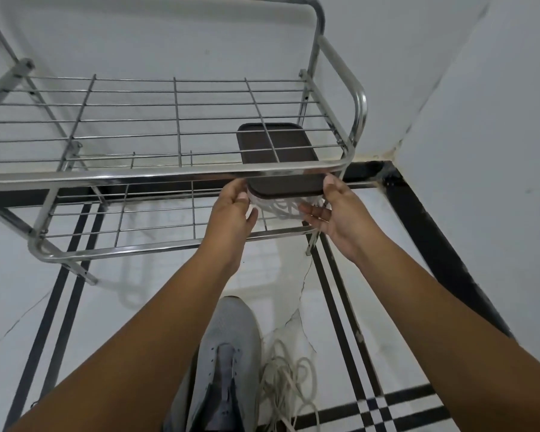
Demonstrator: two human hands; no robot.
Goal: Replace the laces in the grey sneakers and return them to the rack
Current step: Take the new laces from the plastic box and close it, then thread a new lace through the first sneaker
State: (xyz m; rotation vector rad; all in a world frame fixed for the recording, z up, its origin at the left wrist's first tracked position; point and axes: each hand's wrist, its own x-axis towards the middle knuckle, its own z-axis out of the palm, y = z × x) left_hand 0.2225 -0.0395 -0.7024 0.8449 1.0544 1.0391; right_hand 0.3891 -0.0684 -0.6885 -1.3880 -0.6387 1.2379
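Observation:
A clear container with a dark brown lid (281, 179) sits on the lower shelf of the metal shoe rack (175, 174), at its right end. White laces (284, 208) show through its clear wall. My left hand (234, 210) grips the container's left side and my right hand (334, 210) grips its right side. A grey sneaker (228, 357) without laces lies on the floor between my forearms, toe towards the rack. A loose pile of off-white laces (287, 378) lies on the tiles to its right.
The rack's upper wire shelf (175, 120) overhangs the container, its front rail just above my fingers. White walls meet in a corner on the right (396, 145). The floor is white tile with black stripes (349, 307).

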